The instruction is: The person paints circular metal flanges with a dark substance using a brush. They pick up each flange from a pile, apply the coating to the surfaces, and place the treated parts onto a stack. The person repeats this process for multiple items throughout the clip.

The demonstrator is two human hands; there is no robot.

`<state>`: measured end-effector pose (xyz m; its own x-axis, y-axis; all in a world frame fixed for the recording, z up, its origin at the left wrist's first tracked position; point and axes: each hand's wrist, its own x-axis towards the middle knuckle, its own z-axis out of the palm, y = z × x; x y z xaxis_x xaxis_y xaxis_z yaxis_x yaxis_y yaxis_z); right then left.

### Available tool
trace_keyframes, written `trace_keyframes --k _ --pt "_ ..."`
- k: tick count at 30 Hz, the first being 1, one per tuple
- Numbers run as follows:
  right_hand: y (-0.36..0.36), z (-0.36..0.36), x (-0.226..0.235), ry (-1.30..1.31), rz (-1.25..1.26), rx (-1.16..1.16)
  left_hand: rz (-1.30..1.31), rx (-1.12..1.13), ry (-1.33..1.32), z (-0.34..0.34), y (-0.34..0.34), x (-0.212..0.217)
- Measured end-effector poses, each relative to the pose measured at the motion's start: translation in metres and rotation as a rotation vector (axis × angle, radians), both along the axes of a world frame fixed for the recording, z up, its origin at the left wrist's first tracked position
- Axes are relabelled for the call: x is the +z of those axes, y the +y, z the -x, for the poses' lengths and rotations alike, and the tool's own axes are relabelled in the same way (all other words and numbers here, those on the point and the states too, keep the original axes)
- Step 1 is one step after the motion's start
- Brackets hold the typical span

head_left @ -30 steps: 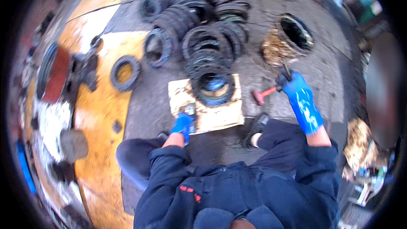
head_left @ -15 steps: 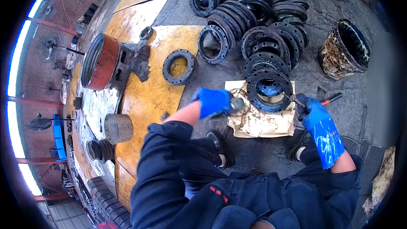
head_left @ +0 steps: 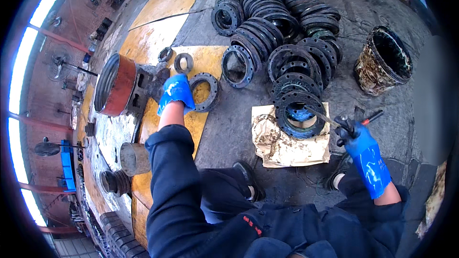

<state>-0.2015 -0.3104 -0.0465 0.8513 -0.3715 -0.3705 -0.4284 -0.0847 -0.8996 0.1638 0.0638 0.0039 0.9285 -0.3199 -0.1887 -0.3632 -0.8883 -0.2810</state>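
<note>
My left hand (head_left: 176, 94), in a blue glove, reaches over the yellow board between a small grey ring (head_left: 183, 62), a bolt-holed flange ring (head_left: 213, 84) and a dark crumpled rag (head_left: 154, 87). Its fingers are hidden, so any grip there cannot be made out. My right hand (head_left: 362, 138), gloved in blue with blackened fingertips, is closed around a thin stick-like tool (head_left: 319, 115). The tool points left over a dark, oily flange (head_left: 282, 120). That flange leans on others above a stained sheet of cardboard (head_left: 267, 149).
Piled dark flanges (head_left: 260, 36) spread beyond the cardboard. A grime-coated bucket (head_left: 370, 71) stands at the right. A red-and-black handle (head_left: 374, 116) shows behind my right hand. To the left are a red-orange drum-like ring (head_left: 123, 86), a grey cylinder (head_left: 134, 158) and stacked discs (head_left: 115, 182).
My left hand has swung left and away from the cardboard, where it held a blurred grey thing. A small grey ring now shows on the yellow board. My right hand stays near the flange.
</note>
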Motion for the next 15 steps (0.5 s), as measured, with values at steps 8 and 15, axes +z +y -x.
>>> trace_keyframes --k 8,15 --pt "-0.009 -0.002 0.021 -0.488 -0.626 -0.113 0.077 0.071 0.078 0.083 0.019 -0.037" --pt "-0.036 0.002 0.054 -0.543 -0.871 -0.455 0.516 -0.386 0.084 0.082 0.019 -0.141"
